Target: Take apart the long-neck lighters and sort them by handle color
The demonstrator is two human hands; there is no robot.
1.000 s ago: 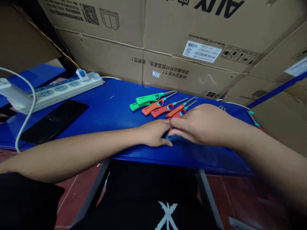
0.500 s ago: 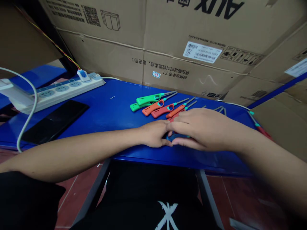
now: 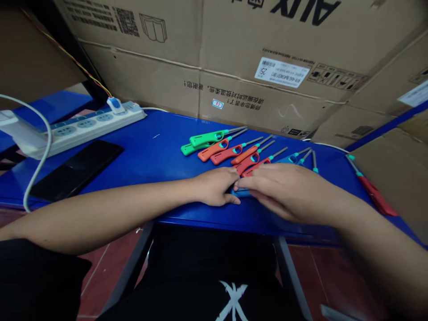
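Note:
A row of long-nosed gas lighters lies fanned across the blue table. At the left end is a green lighter (image 3: 205, 139) over another green one, followed by an orange lighter (image 3: 211, 150) and a red lighter (image 3: 227, 155). My left hand (image 3: 216, 186) rests at the handle ends, thumb held apart from its curled fingers. A blue handle end (image 3: 242, 192) shows between the hands. Over the blue lighters at the right lies my right hand (image 3: 290, 189), fingers stretched left to my left fingertips. It covers most of their handles; several nozzles stick out behind it.
Apart at the far right lies another red lighter (image 3: 376, 194). A black phone (image 3: 78, 169) and a white power strip (image 3: 87, 127) with a cable are at the left. Behind the blue table (image 3: 150, 165) stands a large cardboard box (image 3: 160, 78).
My right hand has shifted slightly toward me, its thumb drawing away from my left thumb. More of the red and blue lighters now shows. My left hand stays in place.

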